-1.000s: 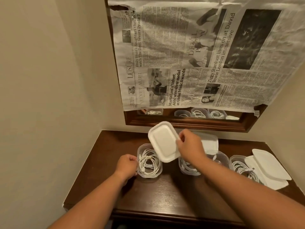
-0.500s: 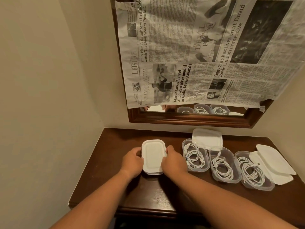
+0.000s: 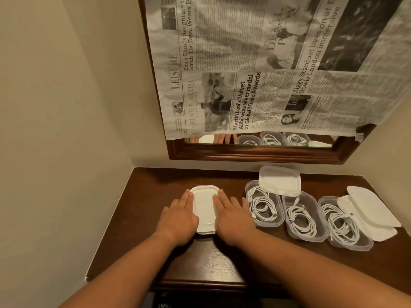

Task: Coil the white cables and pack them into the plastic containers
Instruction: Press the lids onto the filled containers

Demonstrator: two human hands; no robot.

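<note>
The lid (image 3: 204,210), raised a second ago, is being pressed down by the flat left grip (image 3: 179,218) and right grip (image 3: 233,215). Three boxes (image 3: 311,203) at right are waiting open.

Newspaper-covered mirror (image 3: 266,150) above dark table (image 3: 155,196)

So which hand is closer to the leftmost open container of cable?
Right. The right hand rests on the lid, just beside the open container; the left hand presses the lid's other side, farther off.
</note>
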